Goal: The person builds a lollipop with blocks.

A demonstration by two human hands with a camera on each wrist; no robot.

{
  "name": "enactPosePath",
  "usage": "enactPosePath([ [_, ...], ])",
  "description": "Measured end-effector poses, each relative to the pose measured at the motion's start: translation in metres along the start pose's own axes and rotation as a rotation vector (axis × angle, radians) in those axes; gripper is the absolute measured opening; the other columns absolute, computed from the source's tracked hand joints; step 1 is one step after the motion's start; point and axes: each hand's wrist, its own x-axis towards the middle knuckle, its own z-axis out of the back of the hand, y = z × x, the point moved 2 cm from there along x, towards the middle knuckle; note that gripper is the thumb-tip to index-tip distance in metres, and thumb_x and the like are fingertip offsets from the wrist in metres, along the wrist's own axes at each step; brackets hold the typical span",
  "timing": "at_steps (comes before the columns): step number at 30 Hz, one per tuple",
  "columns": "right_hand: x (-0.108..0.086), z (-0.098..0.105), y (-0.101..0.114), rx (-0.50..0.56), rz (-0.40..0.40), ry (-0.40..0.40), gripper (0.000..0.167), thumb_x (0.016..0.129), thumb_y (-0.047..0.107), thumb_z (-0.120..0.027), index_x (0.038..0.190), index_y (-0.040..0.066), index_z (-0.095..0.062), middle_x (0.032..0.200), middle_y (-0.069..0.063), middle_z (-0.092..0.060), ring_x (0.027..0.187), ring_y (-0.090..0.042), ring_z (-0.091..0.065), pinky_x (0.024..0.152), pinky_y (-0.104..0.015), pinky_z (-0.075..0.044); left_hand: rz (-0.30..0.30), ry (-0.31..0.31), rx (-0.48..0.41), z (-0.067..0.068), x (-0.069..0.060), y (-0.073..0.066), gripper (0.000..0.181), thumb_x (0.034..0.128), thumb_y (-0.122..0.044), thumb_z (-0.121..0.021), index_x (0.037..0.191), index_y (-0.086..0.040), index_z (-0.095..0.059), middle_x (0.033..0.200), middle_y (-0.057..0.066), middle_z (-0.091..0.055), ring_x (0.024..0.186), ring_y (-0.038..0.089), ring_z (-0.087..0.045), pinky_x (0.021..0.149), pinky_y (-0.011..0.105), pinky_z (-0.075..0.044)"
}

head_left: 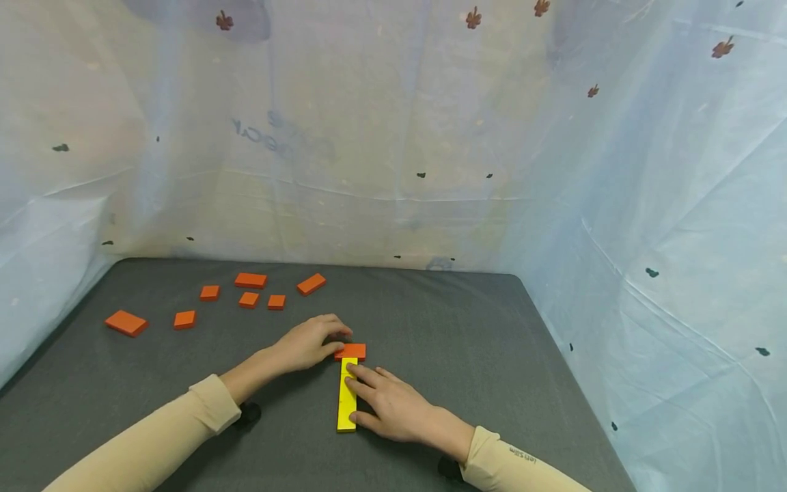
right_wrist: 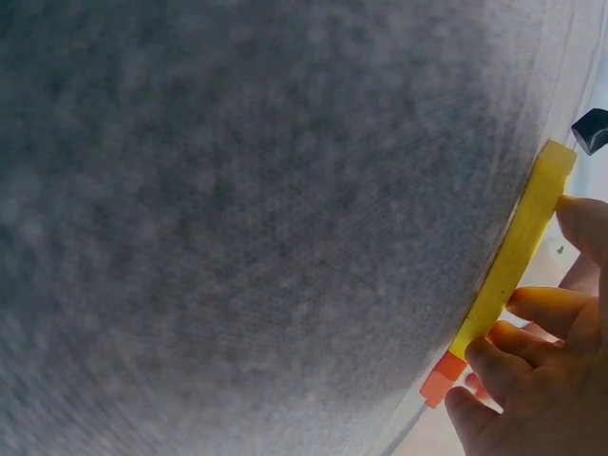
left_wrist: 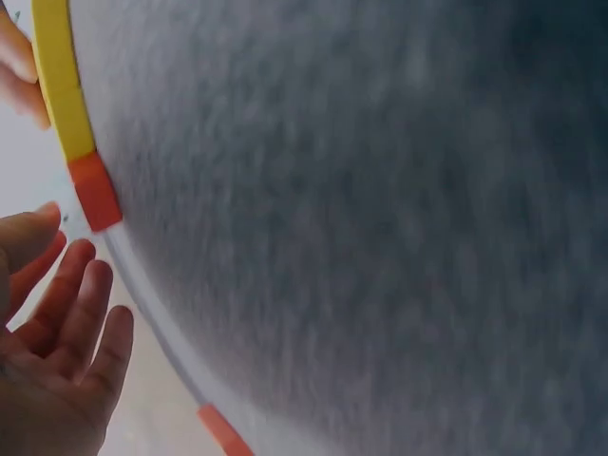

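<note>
A yellow strip (head_left: pixel 347 403), seemingly of more than one piece, lies lengthwise on the dark table. Across its far end sits an orange block (head_left: pixel 354 351), touching it. My left hand (head_left: pixel 310 344) is at the orange block's left end, fingers loosely bent; in the left wrist view the left hand (left_wrist: pixel 66 351) has its fingers spread beside the orange block (left_wrist: pixel 95 192), holding nothing. My right hand (head_left: pixel 396 408) rests its fingertips on the yellow strip from the right; in the right wrist view the right hand (right_wrist: pixel 546 370) touches the strip's side (right_wrist: pixel 518 247) with extended fingers.
Several loose orange blocks lie at the back left of the table, among them larger rectangles (head_left: pixel 250 280) and smaller pieces (head_left: pixel 184 320). The grey table (head_left: pixel 461 335) stands against pale sheeting (head_left: pixel 369 137) at the back and sides.
</note>
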Motion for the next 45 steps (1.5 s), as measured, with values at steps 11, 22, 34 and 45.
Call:
enactPosePath([
  [11, 0.003, 0.003, -0.001, -0.025, -0.027, -0.036, 0.06, 0.103, 0.047, -0.065, 0.151, 0.012, -0.056, 0.16, -0.005, -0.045, 0.147, -0.019, -0.044, 0.114, -0.045, -0.044, 0.074, -0.191, 0.037, 0.032, -0.003, 0.024, 0.031, 0.0978, -0.016, -0.076, 0.128, -0.009, -0.072, 0.123, 0.007, -0.067, 0.103, 0.025, -0.068, 0.081, 0.045, -0.059],
  [22, 0.006, 0.003, -0.008, 0.048, -0.112, -0.037, 0.068, 0.104, 0.054, -0.059, 0.157, 0.013, -0.048, 0.165, -0.003, -0.037, 0.15, -0.018, -0.039, 0.119, -0.05, -0.038, 0.148, -0.24, 0.098, 0.06, -0.018, 0.063, 0.03, 0.0991, -0.015, -0.073, 0.128, -0.006, -0.072, 0.125, 0.013, -0.066, 0.105, 0.033, -0.066, 0.08, 0.051, -0.057],
  [34, 0.006, 0.003, -0.005, 0.022, -0.098, -0.02, 0.068, 0.103, 0.053, -0.06, 0.156, 0.011, -0.05, 0.165, -0.003, -0.039, 0.152, -0.019, -0.037, 0.119, -0.05, -0.037, 0.244, -0.139, 0.217, 0.079, -0.037, 0.104, 0.036, 0.0999, -0.019, -0.071, 0.132, -0.002, -0.069, 0.139, 0.026, -0.06, 0.121, 0.046, -0.059, 0.091, 0.063, -0.051],
  [45, 0.006, 0.001, -0.006, 0.021, -0.103, 0.002, 0.068, 0.104, 0.053, -0.059, 0.158, 0.013, -0.047, 0.166, -0.002, -0.036, 0.153, -0.022, -0.035, 0.12, -0.052, -0.035, 0.148, -0.126, 0.311, 0.076, -0.04, 0.113, 0.03, 0.0956, -0.013, -0.077, 0.124, -0.003, -0.074, 0.128, 0.021, -0.068, 0.114, 0.043, -0.065, 0.089, 0.062, -0.052],
])
